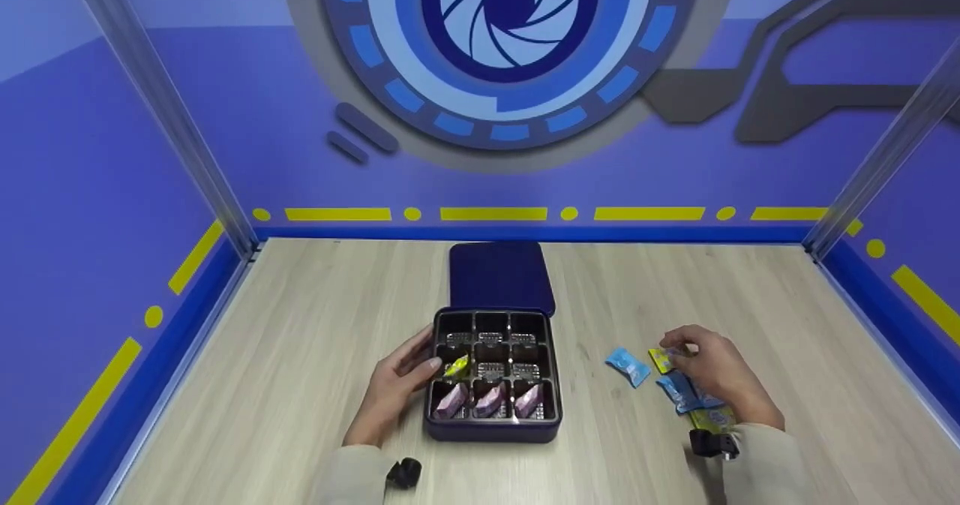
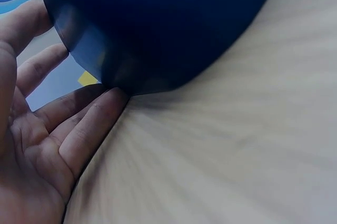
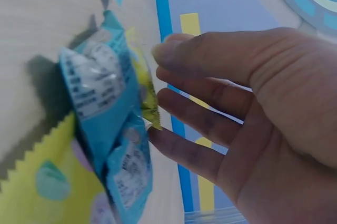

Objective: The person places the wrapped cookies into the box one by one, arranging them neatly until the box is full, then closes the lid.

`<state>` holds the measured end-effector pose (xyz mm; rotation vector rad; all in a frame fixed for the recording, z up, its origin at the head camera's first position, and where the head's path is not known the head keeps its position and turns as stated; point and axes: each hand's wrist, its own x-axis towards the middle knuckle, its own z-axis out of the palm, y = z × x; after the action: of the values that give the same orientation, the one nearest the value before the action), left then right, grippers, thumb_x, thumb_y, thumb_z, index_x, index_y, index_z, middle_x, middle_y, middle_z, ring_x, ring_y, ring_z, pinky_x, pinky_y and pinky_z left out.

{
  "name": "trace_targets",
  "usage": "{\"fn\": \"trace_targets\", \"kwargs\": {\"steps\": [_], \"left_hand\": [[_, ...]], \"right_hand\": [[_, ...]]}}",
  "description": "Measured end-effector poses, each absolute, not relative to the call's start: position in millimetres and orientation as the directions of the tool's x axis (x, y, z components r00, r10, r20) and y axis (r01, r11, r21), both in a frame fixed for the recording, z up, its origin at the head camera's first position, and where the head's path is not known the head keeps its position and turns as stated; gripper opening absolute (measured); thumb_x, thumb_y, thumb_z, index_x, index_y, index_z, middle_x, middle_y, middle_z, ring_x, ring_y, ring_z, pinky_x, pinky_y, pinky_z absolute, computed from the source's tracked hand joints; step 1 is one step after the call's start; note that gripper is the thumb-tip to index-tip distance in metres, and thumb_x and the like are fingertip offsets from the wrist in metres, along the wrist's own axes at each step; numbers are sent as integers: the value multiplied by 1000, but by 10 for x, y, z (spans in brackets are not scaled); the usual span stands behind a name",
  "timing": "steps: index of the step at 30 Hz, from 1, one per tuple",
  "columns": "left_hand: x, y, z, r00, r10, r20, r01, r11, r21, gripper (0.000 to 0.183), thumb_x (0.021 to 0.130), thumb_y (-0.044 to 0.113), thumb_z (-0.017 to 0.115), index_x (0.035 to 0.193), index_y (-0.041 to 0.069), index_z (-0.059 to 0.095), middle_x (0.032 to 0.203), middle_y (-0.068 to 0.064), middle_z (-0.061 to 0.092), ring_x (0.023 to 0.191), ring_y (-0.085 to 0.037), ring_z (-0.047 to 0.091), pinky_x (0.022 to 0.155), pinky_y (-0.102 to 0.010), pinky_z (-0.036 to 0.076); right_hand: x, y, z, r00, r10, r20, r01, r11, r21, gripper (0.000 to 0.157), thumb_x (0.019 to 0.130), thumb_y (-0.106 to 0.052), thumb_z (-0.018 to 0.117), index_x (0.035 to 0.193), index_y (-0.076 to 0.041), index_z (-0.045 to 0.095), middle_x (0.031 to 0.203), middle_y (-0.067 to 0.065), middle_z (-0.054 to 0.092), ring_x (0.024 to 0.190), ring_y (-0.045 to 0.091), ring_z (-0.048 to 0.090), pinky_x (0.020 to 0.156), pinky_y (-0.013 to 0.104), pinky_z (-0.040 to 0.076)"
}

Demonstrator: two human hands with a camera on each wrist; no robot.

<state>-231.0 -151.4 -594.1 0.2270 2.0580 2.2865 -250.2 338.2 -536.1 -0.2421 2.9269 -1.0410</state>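
A dark blue tin box (image 1: 493, 431) holds a black tray with nine compartments. Three pink-purple wrapped candies (image 1: 489, 398) lie in its front row, and a yellow-wrapped candy (image 1: 456, 367) sits in the middle-left compartment. My left hand (image 1: 397, 381) rests against the tin's left side, thumb at the rim; in the left wrist view its extended fingers (image 2: 87, 134) touch the wall. Right of the tin, my right hand (image 1: 716, 374) is over a small pile of candies, its fingertips right at a yellow packet (image 3: 149, 100). Blue packets (image 3: 102, 87) lie beside it.
The tin's dark blue lid (image 1: 501, 276) lies flat behind it. One blue packet (image 1: 628, 368) lies apart, left of the pile, and a yellow packet (image 1: 711, 419) is at the pile's near side. Blue printed walls (image 1: 495, 190) enclose the wooden table (image 1: 300, 325).
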Motion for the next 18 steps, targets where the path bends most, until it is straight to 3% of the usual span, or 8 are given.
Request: {"fn": "trace_targets", "kwargs": {"steps": [5, 18], "left_hand": [[-2312, -1520, -5946, -985, 151, 80, 61, -129, 990, 63, 102, 10, 73, 159, 4, 48, 159, -21, 48, 143, -38, 50, 104, -36, 55], [-2302, -1514, -5945, -989, 140, 51, 37, -104, 994, 64, 102, 14, 74, 160, 7, 48, 160, -19, 48, 144, -37, 50, 103, -35, 55]], "right_hand": [[-2500, 3385, -5347, -988, -155, -6, -120, 788, -603, 20, 92, 9, 71, 110, 3, 76, 122, 26, 68, 116, 47, 63, 95, 62, 54], [-2535, 3395, -5407, -984, -179, 16, -154, 792, -591, 28, 89, 10, 75, 116, 3, 73, 115, 21, 69, 109, 43, 65, 91, 61, 55]]}}
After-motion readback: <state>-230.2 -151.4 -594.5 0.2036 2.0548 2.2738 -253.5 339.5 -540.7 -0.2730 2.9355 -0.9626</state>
